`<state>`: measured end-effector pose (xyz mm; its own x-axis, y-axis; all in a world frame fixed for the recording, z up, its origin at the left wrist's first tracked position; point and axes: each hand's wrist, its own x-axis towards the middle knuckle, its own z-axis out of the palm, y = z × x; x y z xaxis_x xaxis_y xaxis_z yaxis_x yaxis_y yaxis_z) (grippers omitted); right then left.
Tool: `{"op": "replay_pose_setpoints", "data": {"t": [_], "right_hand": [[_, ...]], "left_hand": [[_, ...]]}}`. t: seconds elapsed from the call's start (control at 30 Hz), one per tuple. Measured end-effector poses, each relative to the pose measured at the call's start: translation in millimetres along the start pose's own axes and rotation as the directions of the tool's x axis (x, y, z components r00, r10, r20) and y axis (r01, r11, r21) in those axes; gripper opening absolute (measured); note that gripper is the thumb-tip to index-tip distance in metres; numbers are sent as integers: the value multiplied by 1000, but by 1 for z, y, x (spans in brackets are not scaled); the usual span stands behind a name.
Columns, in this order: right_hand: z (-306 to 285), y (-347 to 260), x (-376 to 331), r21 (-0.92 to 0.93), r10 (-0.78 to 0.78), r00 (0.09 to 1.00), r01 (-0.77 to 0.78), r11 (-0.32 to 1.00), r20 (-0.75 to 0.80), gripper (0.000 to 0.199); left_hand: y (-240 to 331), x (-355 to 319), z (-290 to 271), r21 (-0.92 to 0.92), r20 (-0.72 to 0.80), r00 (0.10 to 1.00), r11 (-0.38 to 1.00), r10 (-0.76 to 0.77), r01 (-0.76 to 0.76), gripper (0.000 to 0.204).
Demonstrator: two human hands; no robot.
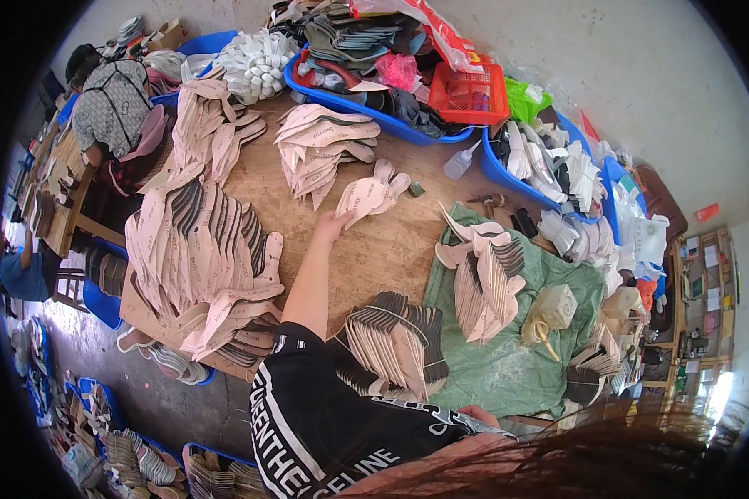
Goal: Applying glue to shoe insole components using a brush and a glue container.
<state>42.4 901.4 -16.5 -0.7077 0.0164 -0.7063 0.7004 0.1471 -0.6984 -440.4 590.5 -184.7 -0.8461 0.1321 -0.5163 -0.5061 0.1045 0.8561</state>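
My left arm reaches forward over the wooden table, and my left hand (334, 226) is closed on the near end of a few pale pink shoe insoles (373, 194), fanned out over the tabletop. Just beyond them stands a larger pile of pink insoles (324, 145). To the left, long overlapping stacks of insoles (195, 237) cover the table's edge. Closer to my body is a stack with dark edges (395, 341). Only a patch of skin, perhaps my right hand (479, 415), shows beside my black shirt; its fingers are hidden.
A green sheet (495, 378) on the right carries an insole stack (483, 283) and a pale block-shaped container with a brush (549, 314). Blue tubs (374, 116) of shoe parts line the back, beside a squeeze bottle (460, 163). Another person (112, 108) sits at far left.
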Motion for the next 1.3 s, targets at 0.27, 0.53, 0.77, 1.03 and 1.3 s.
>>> {"op": "replay_pose_setpoints", "data": {"t": [0.27,0.53,0.77,1.03,1.3], "right_hand": [[-2,-4,3,-74,15,998,-20,997,-66,21],[-4,-7,2,-84,-5,997,-2,996,-83,23],[-12,22,7,-115,0,990,-16,993,-140,26],[-10,14,5,-122,-1,991,-15,992,-131,26],[-11,-13,-16,7,52,989,-51,999,-141,25]], "left_hand": [[28,-16,21,-473,85,989,879,117,-63,23],[72,-44,50,-512,-17,969,831,245,-219,21],[114,-122,40,-592,-110,950,749,291,-298,19],[178,-141,-21,-686,-314,830,494,462,-534,20],[179,-1,-19,-758,-421,747,253,514,-601,17]]}}
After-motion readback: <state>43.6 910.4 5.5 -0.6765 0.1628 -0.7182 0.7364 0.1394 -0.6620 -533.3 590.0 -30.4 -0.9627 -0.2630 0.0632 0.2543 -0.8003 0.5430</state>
